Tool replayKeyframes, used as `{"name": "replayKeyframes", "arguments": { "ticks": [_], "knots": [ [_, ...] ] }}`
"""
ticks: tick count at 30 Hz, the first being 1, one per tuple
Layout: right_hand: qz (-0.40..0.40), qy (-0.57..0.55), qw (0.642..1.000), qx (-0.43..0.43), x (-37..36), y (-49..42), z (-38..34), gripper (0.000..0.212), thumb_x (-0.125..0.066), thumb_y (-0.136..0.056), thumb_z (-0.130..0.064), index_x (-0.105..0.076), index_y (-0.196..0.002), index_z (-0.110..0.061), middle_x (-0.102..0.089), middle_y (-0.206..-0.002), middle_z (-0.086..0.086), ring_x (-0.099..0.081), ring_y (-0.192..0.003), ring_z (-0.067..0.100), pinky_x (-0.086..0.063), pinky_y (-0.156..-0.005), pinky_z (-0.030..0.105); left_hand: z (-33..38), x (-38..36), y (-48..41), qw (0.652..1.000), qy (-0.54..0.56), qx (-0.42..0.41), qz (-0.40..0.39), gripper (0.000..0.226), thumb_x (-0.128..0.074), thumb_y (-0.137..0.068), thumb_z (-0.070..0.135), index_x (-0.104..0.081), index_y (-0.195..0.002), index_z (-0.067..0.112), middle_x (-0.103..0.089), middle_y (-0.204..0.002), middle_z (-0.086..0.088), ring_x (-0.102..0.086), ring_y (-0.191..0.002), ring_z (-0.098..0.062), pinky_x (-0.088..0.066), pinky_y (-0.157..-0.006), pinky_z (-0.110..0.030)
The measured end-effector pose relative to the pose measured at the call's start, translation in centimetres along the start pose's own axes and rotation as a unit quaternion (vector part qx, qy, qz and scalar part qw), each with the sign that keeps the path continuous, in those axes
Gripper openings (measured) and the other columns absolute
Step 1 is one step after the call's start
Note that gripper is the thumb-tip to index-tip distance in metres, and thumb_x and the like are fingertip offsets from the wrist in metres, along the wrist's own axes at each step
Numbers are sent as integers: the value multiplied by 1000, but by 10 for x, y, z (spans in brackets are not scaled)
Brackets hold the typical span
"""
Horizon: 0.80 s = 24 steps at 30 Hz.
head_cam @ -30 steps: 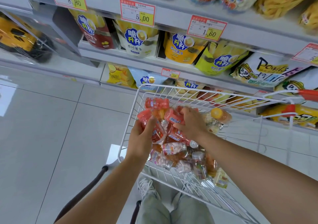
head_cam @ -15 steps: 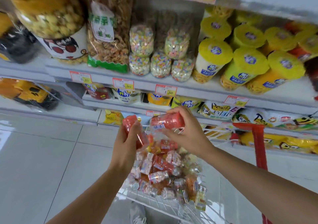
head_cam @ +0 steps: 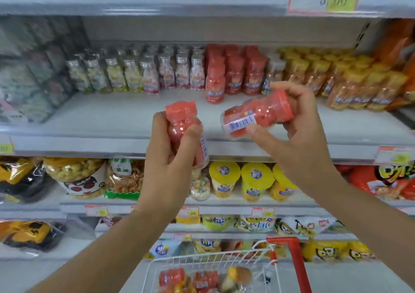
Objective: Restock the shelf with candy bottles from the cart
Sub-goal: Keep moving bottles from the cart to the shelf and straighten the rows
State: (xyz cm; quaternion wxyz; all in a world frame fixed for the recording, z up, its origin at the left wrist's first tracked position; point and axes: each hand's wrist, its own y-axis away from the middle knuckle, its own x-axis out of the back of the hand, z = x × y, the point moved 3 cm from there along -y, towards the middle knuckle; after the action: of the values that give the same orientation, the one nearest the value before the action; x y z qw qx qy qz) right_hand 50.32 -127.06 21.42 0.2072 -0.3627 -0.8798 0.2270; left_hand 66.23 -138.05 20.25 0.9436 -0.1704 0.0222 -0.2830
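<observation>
An upright red candy bottle (head_cam: 183, 126) is gripped by the left hand (head_cam: 166, 171), whose fingers (head_cam: 193, 135) are curled tightly round its body, cap uppermost. A second red bottle (head_cam: 258, 115) is held lying nearly sideways in the right hand (head_cam: 301, 135), clamped between the thumb and curled fingers, with its cap pointing right and its barcode label turned toward the camera. Both are raised in front of the shelf (head_cam: 107, 117), over its bare front part and apart from each other. Further back on that shelf, rows of red bottles (head_cam: 233, 74) are ranged between clear bottles (head_cam: 139, 72) and orange bottles (head_cam: 350, 85). Below, more bottles are seen in the white wire cart (head_cam: 211, 256).
</observation>
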Motion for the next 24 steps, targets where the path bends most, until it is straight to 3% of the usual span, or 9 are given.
{"name": "replayKeyframes", "arguments": {
  "ticks": [3,6,9,13,18,22,24],
  "knots": [
    [10,54,998,-6,21,-30,11,54,-79,-77,-16,-45,-118,-26,-59,-104,-13,-61,-93,9,-50,-83,22,7,-18,-39,1000,-14,-20,-18,14,-56,-96,29,-55,-109,24,-62,-81,19,-57,-75,2,-51,-69,-17],
    [-6,94,995,-23,31,-51,33,53,-81,-74,-6,-47,-114,-20,-59,-97,-14,-56,-83,-8,-42,-74,8,-1,-33,-73,999,-29,-3,-25,15,-62,-93,25,-56,-107,21,-64,-81,16,-63,-77,-6,-58,-74,-30],
    [-20,126,991,-44,32,-68,54,57,-82,-72,-10,-49,-118,-20,-59,-101,-14,-54,-85,-13,-39,-74,5,-13,-41,-98,997,-76,1,-27,20,-65,-91,28,-56,-106,21,-66,-91,7,-64,-84,-12,-56,-82,-34],
    [-56,160,985,-46,29,-85,74,60,-80,-74,-8,-49,-124,-19,-61,-111,-4,-57,-97,5,-39,-80,5,-24,-46,-117,991,-127,7,-33,28,-66,-90,29,-57,-115,18,-67,-103,2,-63,-95,-16,-50,-78,-25],
    [-79,156,984,-45,25,-93,84,62,-75,-77,-2,-47,-130,-15,-61,-119,0,-57,-107,8,-42,-92,11,-37,-49,-125,988,-149,19,-45,30,-66,-90,27,-58,-117,16,-68,-105,2,-63,-97,-15,-48,-77,-21],
    [-70,160,983,-57,22,-96,86,58,-81,-74,-14,-50,-124,-17,-63,-106,-5,-59,-85,0,-47,-79,13,-42,-50,-125,986,-159,26,-53,30,-65,-91,28,-58,-118,18,-68,-105,3,-64,-97,-16,-49,-86,-31],
    [-87,130,984,-90,22,-94,91,54,-81,-73,-18,-51,-117,-21,-64,-102,-8,-62,-85,4,-52,-78,24,-43,-49,-126,984,-164,31,-56,30,-64,-91,30,-57,-118,19,-68,-106,3,-64,-98,-17,-49,-87,-33]
  ]
}}
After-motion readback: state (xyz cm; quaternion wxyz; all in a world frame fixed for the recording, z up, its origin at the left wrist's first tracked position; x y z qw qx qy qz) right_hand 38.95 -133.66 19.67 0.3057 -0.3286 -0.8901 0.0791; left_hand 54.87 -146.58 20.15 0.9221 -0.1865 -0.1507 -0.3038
